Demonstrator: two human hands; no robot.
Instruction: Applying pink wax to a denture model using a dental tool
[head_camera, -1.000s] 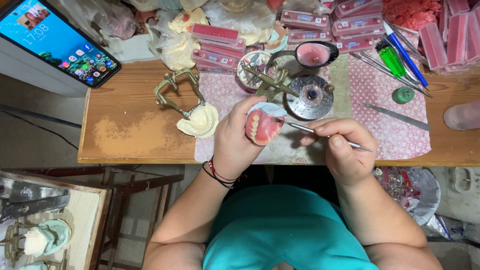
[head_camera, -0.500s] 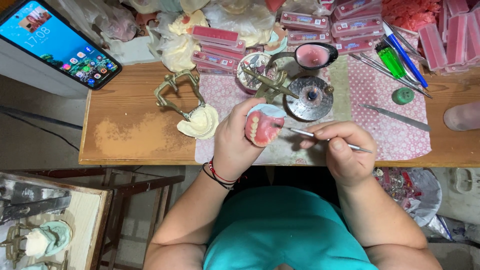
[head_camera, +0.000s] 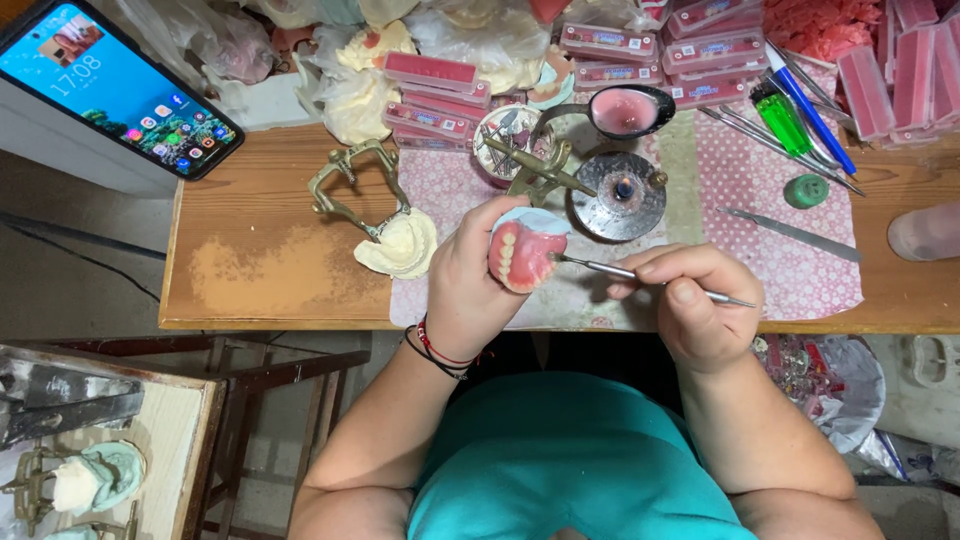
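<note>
The left hand (head_camera: 470, 285) is closed around a denture model (head_camera: 522, 255), pink wax base with a row of pale teeth, held above the near edge of the wooden counter (head_camera: 260, 280). The tooth side faces right, toward the other hand; the arch's long axis runs roughly near to far. A pale blue-white base shows at its far end.

The right hand (head_camera: 695, 310) is pinched around a thin metal wax instrument (head_camera: 640, 277), gripped pen-fashion. The instrument's long axis lies almost left to right, tip pointing left. The tip meets the right flank of the denture model; whether it actually touches the wax cannot be confirmed at this resolution, though it appears to.

Just beyond the hands on the counter stands a round metal burner (head_camera: 615, 195) on a pink patterned cloth (head_camera: 800, 270). A ladle of pink melted wax (head_camera: 625, 110) sits farther off. To the left, a brass articulator (head_camera: 355, 190) lies beside a cream plaster cast (head_camera: 400, 245). Pink tooth-set boxes (head_camera: 430, 75) are stacked along the far edge. A green lighter (head_camera: 782, 120) and a blue pen (head_camera: 810, 110) lie far right, with a flat metal spatula (head_camera: 795, 233) nearer. A smartphone (head_camera: 115, 90), screen lit, rests at far left.
</note>
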